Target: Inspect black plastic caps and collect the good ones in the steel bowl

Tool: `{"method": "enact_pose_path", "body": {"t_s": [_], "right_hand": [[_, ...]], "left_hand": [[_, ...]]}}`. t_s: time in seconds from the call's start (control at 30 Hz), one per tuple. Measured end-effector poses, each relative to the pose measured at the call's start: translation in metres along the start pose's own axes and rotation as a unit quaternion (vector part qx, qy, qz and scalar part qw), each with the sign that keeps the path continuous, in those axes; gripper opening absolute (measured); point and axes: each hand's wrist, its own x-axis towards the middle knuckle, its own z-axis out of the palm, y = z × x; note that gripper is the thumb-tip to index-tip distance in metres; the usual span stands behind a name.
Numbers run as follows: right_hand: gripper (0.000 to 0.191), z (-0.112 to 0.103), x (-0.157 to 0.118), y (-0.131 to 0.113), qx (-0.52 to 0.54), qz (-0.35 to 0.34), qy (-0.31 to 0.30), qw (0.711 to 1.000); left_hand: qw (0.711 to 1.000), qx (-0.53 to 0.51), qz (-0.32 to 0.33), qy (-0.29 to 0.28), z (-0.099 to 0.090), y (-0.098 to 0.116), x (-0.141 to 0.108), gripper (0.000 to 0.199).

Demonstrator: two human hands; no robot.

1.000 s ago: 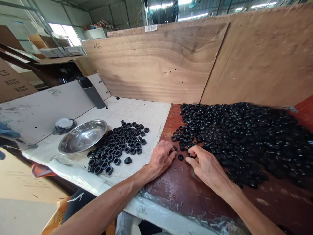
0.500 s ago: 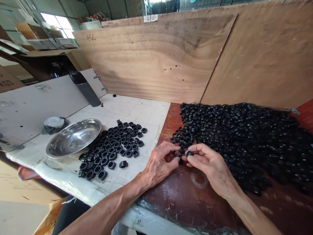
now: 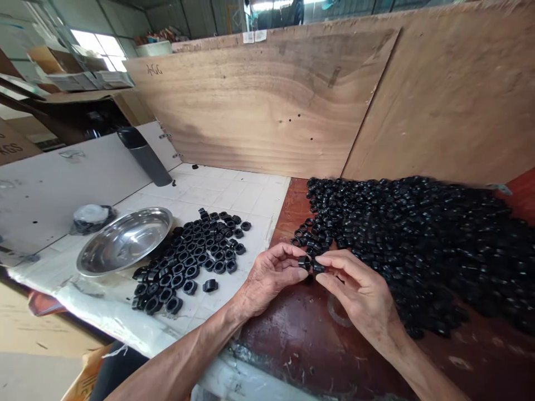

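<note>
Between thumb and fingers, my left hand [image 3: 271, 273] pinches a small black ring [image 3: 304, 262]. Facing it, my right hand [image 3: 355, 284] grips another small black ring [image 3: 318, 267] at its fingertips. The two pieces are very close together; I cannot tell whether they touch. Both hands are over the reddish-brown board [image 3: 288, 340], at the near left edge of a large heap of black rings [image 3: 393, 223]. On the white surface to the left lies a smaller group of black rings [image 3: 188, 256], several with their openings facing up. One ring [image 3: 210, 285] sits apart from that group.
A shallow steel bowl [image 3: 125, 245] tilts against the left group of rings. Behind it are a plastic-wrapped roll [image 3: 92, 216] and a dark grey bottle [image 3: 146, 159] leaning back. A tall wooden panel [image 3: 259, 106] borders the far side, and a low white panel [image 3: 54, 184] the left.
My hands have lifted slightly and drawn together, and the ring in each now shows more plainly between the fingertips. The view has shifted a little; the bowl and ring piles stay put.
</note>
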Motion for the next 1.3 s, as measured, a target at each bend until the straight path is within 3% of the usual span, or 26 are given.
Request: {"method": "enact_pose_path", "body": {"t_s": [0.27, 0.47, 0.57, 0.73, 0.8, 0.93, 1.03, 1.13, 1.2, 1.27, 1.3], "right_hand": [[0.015, -0.006, -0.002, 0.001, -0.097, -0.087, -0.018, 0.991], [0.035, -0.002, -0.006, 0.001, -0.173, -0.093, 0.005, 0.980], [0.029, -0.003, -0.007, -0.001, -0.191, -0.115, -0.013, 0.975], [0.020, -0.008, -0.006, -0.005, -0.170, -0.111, -0.063, 0.977], [0.005, -0.008, -0.006, -0.003, -0.173, -0.099, -0.076, 0.977], [0.035, -0.004, -0.007, 0.002, -0.214, -0.090, -0.057, 0.971], [0.018, -0.003, -0.006, -0.002, -0.204, -0.068, -0.030, 0.976], [0.025, -0.003, -0.005, -0.006, -0.179, -0.084, -0.039, 0.979], [0.015, -0.004, -0.005, -0.008, -0.189, -0.090, -0.045, 0.977], [0.029, -0.004, -0.005, -0.008, -0.195, -0.065, -0.051, 0.977], [0.026, -0.004, -0.005, -0.007, -0.191, -0.056, -0.058, 0.978]], "left_hand": [[1.000, 0.020, 0.003, -0.024, 0.005, -0.004, -0.003, 0.024], [0.996, 0.083, 0.029, -0.017, 0.007, -0.005, -0.005, 0.022], [0.994, 0.104, 0.040, -0.015, 0.007, -0.004, -0.006, 0.020], [0.993, 0.099, 0.061, -0.030, 0.008, -0.003, -0.007, 0.019], [0.992, 0.101, 0.064, -0.038, 0.009, -0.003, -0.007, 0.018], [0.992, 0.107, 0.055, -0.044, 0.008, -0.005, -0.008, 0.020], [0.995, 0.099, 0.022, -0.016, 0.008, -0.008, -0.007, 0.023], [0.996, 0.085, 0.017, -0.004, 0.008, -0.009, -0.007, 0.024], [0.995, 0.094, 0.023, -0.009, 0.008, -0.009, -0.007, 0.023], [0.994, 0.108, 0.023, -0.003, 0.007, -0.010, -0.006, 0.023], [0.994, 0.111, 0.022, 0.004, 0.007, -0.010, -0.006, 0.024]]}}
